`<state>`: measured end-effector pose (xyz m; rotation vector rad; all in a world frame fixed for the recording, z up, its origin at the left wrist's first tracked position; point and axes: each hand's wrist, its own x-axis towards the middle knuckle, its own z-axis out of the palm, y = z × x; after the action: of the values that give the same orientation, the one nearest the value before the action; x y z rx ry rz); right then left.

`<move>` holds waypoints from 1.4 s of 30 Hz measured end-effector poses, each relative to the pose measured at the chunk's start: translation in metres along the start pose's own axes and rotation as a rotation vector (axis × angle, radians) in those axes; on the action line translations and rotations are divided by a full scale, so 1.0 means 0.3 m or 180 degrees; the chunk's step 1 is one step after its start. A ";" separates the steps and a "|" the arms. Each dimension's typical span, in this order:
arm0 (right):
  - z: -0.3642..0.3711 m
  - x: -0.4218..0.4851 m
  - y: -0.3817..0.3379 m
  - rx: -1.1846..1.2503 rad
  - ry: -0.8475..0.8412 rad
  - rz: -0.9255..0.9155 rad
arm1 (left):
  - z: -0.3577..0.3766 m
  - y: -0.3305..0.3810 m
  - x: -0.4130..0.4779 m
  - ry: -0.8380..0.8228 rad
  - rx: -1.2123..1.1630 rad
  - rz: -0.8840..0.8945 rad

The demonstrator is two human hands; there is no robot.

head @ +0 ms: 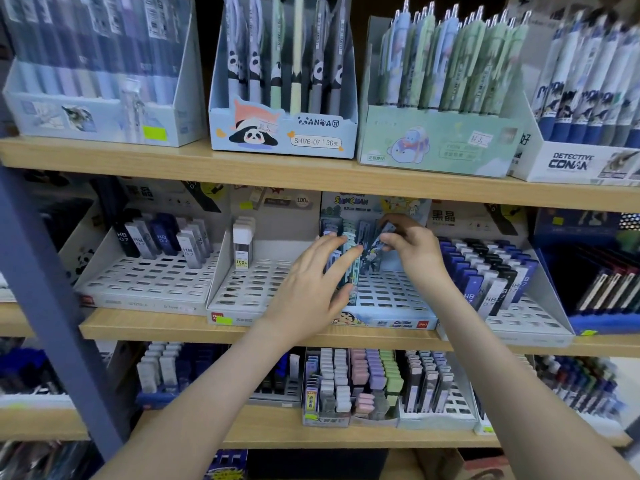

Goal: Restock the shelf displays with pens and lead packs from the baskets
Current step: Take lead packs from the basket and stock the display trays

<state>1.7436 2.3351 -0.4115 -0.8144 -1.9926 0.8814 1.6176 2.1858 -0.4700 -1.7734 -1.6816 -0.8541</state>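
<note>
Scene: stationery shelves, both bare arms reach to mid shelf [156,329]
Tray: cartoon-print lead tray [391,322], centre of mid shelf, slotted grid base showing at front + right
Pack row: slim printed packs [349,268], upright, in tray's left-back part
L hand: [308,285] back of hand up, at tray's left side; fingers straight, slightly spread, tips touching upper part of pack row; thumb lower, against front of row
R hand: [415,251] over tray's back right; thumb + index pinch held pack, other fingers curled behind it
Held pack: dark blue printed pack [375,244], tilted, lower end near row, just beside L fingertips; in a slot or not, can't tell
HB tray: grey grid tray [149,285] at left of mid shelf, dark + grey HB packs at its back
White tray: [249,292] between HB tray and cartoon tray, white-capped packs at back left, tagged 100
R tray: [533,320] just right of cartoon tray, rows of blue, black, white packs, touching R forearm side
Panda box: [284,133] top shelf, above cartoon tray, pens upright
Green box: [436,143] top shelf, right of panda box, packed w/ green + blue pens
Conan box: [568,164] top shelf, far right, blue-white pens, blurred
Lower shelf: pastel packs [370,379] in small trays below the arms
Post: blue slanted upright [45,289] at left, in front of the shelves
</note>
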 end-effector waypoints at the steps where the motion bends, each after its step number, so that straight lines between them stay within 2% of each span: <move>1: -0.003 0.004 -0.004 -0.0056 -0.0052 -0.0026 | 0.002 -0.001 0.000 0.0007 -0.0003 -0.0001; 10: -0.003 0.021 -0.023 -0.0417 -0.0255 -0.0355 | 0.007 -0.003 -0.001 0.0049 0.0026 0.0034; 14: 0.028 0.005 -0.031 -0.0770 -0.0693 -0.0352 | 0.003 -0.004 -0.002 0.0035 0.0123 0.0081; 16: 0.042 -0.014 -0.015 -0.0777 -0.0739 -0.0371 | 0.002 -0.004 -0.003 0.0010 0.0172 0.0093; 19: 0.048 -0.029 -0.010 -0.0686 -0.0570 -0.0527 | 0.003 0.001 -0.003 0.0026 0.0237 0.0088; 24: 0.036 -0.017 0.024 -0.1495 -0.0099 -0.1236 | 0.003 0.002 -0.001 -0.0002 0.0233 0.0073; 32: 0.024 -0.030 0.042 -0.2012 -0.0263 -0.1300 | -0.002 0.005 0.000 -0.0062 0.0332 0.0077; 35: 0.017 -0.061 0.034 -0.1876 -0.0161 -0.1478 | -0.010 0.012 -0.001 0.0027 0.0455 0.0145; 40: 0.025 -0.232 -0.063 -0.1120 0.0788 -0.1949 | -0.082 0.033 -0.083 0.0266 0.0482 0.0255; 42: 0.051 -0.345 -0.131 -0.0835 0.0814 -0.2202 | -0.135 0.037 -0.157 0.0225 0.0431 0.0174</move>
<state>1.7711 2.2279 -0.4281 -0.2994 -1.9731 0.1122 1.6247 2.1236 -0.4790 -1.6709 -1.5996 -0.7521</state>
